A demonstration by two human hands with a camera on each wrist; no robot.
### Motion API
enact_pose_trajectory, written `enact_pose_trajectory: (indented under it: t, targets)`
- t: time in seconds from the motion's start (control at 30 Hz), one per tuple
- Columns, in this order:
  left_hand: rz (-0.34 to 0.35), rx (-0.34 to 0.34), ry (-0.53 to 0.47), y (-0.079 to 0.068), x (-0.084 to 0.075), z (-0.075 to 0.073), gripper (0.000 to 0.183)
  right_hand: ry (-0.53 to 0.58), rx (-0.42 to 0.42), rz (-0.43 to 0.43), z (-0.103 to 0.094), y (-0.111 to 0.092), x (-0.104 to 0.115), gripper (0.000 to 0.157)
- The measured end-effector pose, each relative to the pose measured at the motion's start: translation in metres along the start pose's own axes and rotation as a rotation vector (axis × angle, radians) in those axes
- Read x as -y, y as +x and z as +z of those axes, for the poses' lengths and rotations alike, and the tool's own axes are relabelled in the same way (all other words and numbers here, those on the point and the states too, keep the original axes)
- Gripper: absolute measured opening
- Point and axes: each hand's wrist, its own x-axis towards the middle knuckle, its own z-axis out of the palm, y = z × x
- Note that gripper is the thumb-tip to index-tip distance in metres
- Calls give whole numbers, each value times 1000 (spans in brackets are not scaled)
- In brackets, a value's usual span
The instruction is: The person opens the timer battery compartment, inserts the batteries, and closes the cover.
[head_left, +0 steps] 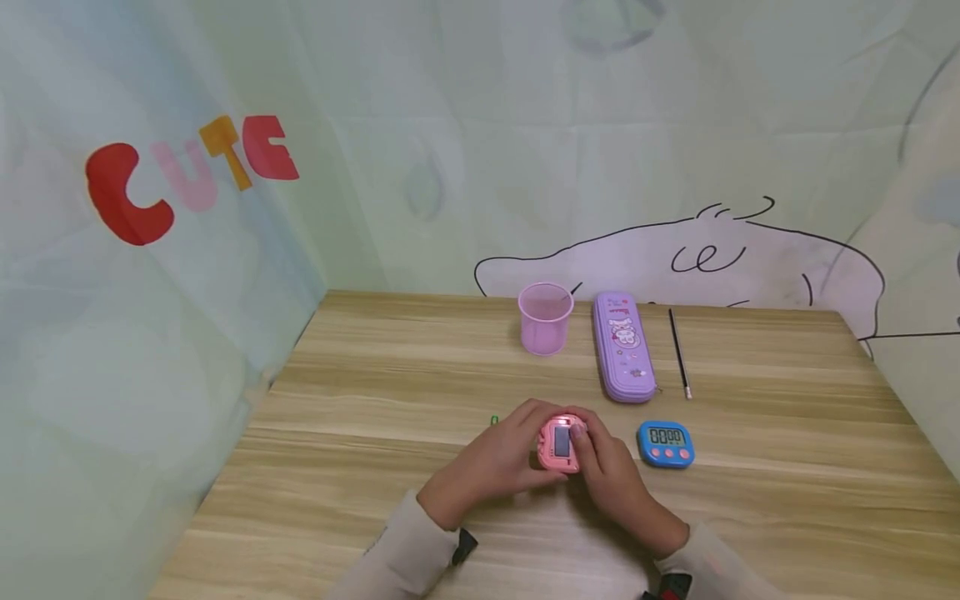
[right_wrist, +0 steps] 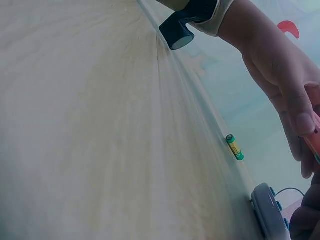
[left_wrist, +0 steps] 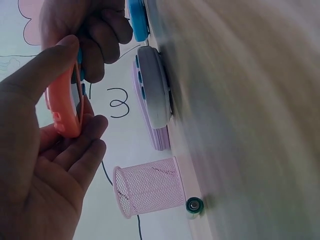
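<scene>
A pink digital timer [head_left: 561,443] with a grey, blank-looking screen is held between both hands, raised above the table in the left wrist view. My left hand [head_left: 491,458] grips its left side, fingers along the far edge and thumb at the near edge. From the other side my right hand [head_left: 618,483] grips it too, thumb lying on its face. To the right lies a blue timer [head_left: 666,444] showing zeros. A green and yellow battery [right_wrist: 234,147] rests on the table beyond the left hand. Both wrist views show a pale grey timer [left_wrist: 154,87], hidden by the hands in the head view.
A pink mesh cup [head_left: 545,321] stands at the back of the wooden table [head_left: 360,417]. Beside it lies a purple pencil case [head_left: 624,346], then a black pencil [head_left: 679,354] further right. Printed cloth hangs behind and to the left of the table.
</scene>
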Motion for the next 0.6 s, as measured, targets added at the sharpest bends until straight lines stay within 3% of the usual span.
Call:
enact_pose_trajectory:
  t: [0.37,0.6]
  targets:
    - [7,-7,104,-2,-1,-1,77,-40,47,68,1,0,1,32]
    - [15,10,118,-2,-2,-2,77,-56,48,74,2,-1,0,33]
